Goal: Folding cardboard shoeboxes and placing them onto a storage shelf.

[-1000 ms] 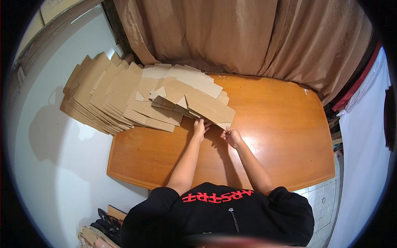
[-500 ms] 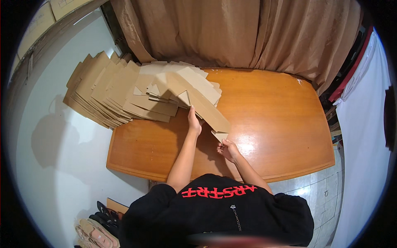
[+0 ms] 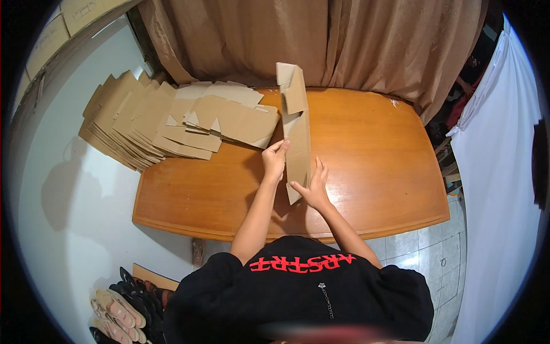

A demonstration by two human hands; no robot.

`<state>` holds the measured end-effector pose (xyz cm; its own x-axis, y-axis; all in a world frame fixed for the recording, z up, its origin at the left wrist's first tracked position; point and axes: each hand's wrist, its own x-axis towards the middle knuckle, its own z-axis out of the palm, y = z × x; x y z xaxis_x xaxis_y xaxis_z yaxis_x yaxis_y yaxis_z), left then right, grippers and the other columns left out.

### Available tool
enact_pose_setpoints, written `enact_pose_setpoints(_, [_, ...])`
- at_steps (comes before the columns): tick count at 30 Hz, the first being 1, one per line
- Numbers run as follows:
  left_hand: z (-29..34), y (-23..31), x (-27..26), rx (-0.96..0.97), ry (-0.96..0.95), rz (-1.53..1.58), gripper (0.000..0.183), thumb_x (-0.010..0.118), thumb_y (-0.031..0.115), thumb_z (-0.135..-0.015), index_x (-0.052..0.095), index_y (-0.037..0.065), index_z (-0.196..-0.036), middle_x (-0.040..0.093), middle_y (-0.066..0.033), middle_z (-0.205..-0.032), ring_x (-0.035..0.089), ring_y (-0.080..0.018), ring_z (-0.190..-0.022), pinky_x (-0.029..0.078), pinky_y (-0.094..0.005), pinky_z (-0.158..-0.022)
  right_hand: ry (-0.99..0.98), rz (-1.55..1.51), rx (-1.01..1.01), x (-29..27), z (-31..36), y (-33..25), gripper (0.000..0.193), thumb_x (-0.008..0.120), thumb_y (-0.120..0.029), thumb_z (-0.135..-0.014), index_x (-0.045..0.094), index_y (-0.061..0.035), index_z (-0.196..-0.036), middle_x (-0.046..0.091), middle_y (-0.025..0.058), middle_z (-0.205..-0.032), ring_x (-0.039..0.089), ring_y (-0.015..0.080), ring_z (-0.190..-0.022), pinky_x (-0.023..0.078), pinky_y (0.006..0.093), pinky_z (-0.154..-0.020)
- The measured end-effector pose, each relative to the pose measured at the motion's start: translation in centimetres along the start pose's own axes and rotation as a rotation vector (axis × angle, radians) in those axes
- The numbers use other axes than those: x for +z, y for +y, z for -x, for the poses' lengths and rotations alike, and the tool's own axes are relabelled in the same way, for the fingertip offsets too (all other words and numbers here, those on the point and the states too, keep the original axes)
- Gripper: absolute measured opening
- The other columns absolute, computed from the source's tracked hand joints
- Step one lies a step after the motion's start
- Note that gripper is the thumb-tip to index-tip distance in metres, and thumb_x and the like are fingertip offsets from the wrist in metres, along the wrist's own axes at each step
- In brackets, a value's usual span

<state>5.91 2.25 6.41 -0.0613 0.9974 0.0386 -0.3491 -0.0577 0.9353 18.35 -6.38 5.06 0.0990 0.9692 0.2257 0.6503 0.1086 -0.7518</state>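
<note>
A partly folded cardboard box blank [image 3: 297, 152] is held up over the middle of the table, long and narrow, its far end raised toward the curtain. Flaps stick out at both ends. My left hand [image 3: 275, 160] pinches its left edge between thumb and fingers. At the near end, my right hand [image 3: 314, 188] has its fingers stretched and spread along the right side, the thumb touching the lower flap. Left of the held piece lies a fanned pile of flat cardboard blanks [image 3: 134, 117], with several looser ones [image 3: 243, 120] on top at its right.
The wooden table [image 3: 372, 166] has a curved front edge. Behind it hangs a brown curtain [image 3: 246, 40]; a white cloth [image 3: 492, 143] hangs at the right. Shoes [image 3: 120, 309] stand on the floor at lower left. Boxes [image 3: 48, 40] sit at upper left.
The held cardboard has swung from slanting over the pile to nearly straight away from me, clear of the pile. My right hand has gone from gripping the near flap to spread fingers.
</note>
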Motion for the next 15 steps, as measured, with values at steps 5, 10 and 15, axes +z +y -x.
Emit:
enact_pose_setpoints(5, [2.3,-0.1,4.1,-0.160,-0.140,0.144,0.034,0.065,0.024,-0.082,0.062,-0.006,-0.098,0.064,-0.0102,-0.090,0.059,-0.0129,-0.075,0.049,-0.0256,-0.064,0.122,-0.099,-0.099,-2.0,-2.2,0.4,0.109,0.074,-0.038,-0.065,0.003,0.0066,-0.134,0.016,0.0319,-0.130,0.023,0.0465,-0.122,0.023,0.0485,-0.102])
enact_pose_setpoints(10, [3.0,-0.7,5.9,-0.180,-0.219,0.186,0.032,0.062,0.024,-0.083,0.062,-0.005,-0.097,0.064,-0.0102,-0.088,0.060,-0.0145,-0.074,0.051,-0.0272,-0.063,0.092,-0.186,-0.046,-4.1,-1.4,1.9,0.102,0.071,-0.034,-0.070,0.004,0.0067,-0.135,0.018,0.0308,-0.132,0.024,0.0429,-0.123,0.024,0.0450,-0.102])
enact_pose_setpoints(15, [2.8,0.5,6.7,-0.272,-0.208,0.038,0.033,0.058,0.028,-0.086,0.061,-0.002,-0.096,0.063,-0.0092,-0.085,0.061,-0.0177,-0.074,0.058,-0.0388,-0.059,0.235,-0.404,-0.076,-5.0,-0.9,5.3,0.065,0.051,-0.016,-0.082,0.019,0.0046,-0.134,0.033,0.0273,-0.129,0.037,0.0369,-0.120,0.030,0.0408,-0.100])
